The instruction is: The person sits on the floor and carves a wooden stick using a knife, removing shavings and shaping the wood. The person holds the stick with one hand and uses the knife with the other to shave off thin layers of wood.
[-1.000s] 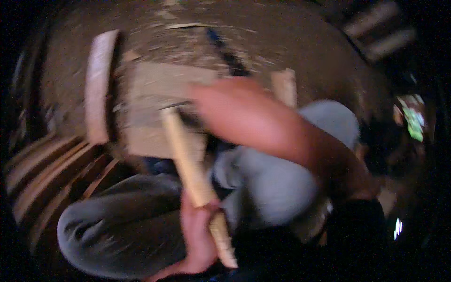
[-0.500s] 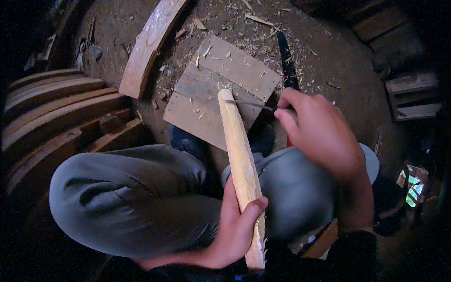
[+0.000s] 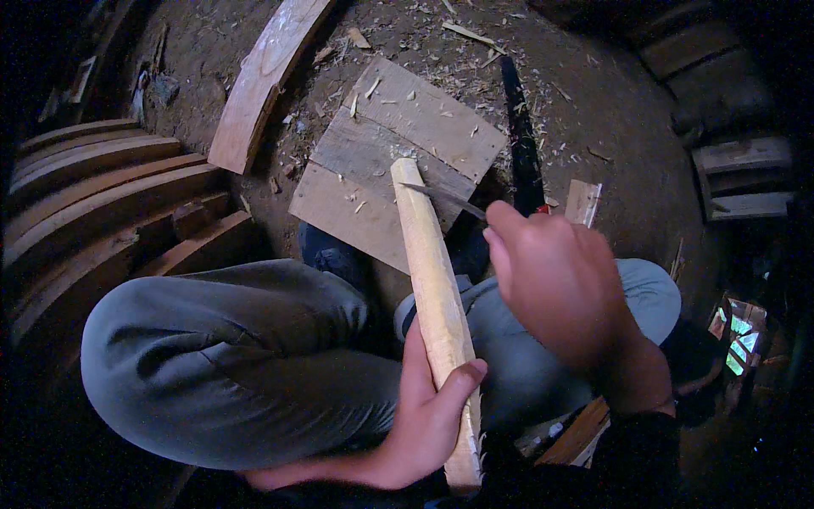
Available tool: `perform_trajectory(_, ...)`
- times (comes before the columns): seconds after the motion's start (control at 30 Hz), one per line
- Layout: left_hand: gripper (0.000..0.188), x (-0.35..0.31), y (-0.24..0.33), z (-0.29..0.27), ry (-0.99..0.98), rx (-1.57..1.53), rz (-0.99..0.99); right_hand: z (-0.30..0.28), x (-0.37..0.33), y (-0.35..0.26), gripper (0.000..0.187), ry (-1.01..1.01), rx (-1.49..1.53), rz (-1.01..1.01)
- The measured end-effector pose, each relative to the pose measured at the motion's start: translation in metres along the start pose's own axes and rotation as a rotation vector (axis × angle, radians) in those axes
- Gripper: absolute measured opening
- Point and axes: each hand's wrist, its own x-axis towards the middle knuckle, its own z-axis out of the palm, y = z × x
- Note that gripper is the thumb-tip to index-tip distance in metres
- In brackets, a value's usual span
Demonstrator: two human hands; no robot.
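A long pale wooden stick (image 3: 434, 280) with squared, rough-cut faces slants from my lap out over a low plank board (image 3: 329, 202). My left hand (image 3: 428, 416) is wrapped round its near part, the thumb lying across the top. My right hand (image 3: 555, 284) is closed round the handle of a knife (image 3: 454, 200), most of which the fingers hide. Its thin, narrow blade points left and lies across the stick a little short of the far end. The stick's far tip is over the middle of the board.
Wood shavings litter the board and dirt floor (image 3: 610, 127). A curved plank (image 3: 263, 93) lies beyond on the left, near stacked boards (image 3: 110, 191). Right of the board is a long black object (image 3: 519, 127). My bent knees (image 3: 212, 356) flank the stick. A wooden crate (image 3: 746, 182) stands far right.
My right hand has come nearer to me, turning the knife so that its blade now slopes more across the stick's far end. The left hand and stick have hardly moved.
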Motion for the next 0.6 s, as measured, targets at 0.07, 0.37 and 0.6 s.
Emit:
perform_trajectory(0.07,0.066,0.002,-0.003,-0.001,-0.006,0.053,0.057,-0.002,-0.004,-0.002,0.012,-0.006,-0.003,-0.004)
perform_trajectory(0.37,0.067,-0.001,0.023,0.0,-0.09,0.333,-0.019,-0.003,-0.015,-0.003,0.013,0.004,-0.016,0.012)
perform_trajectory(0.6,0.066,0.002,0.024,0.001,-0.084,0.293,-0.036,0.007,-0.014,-0.01,0.009,0.046,-0.029,-0.026)
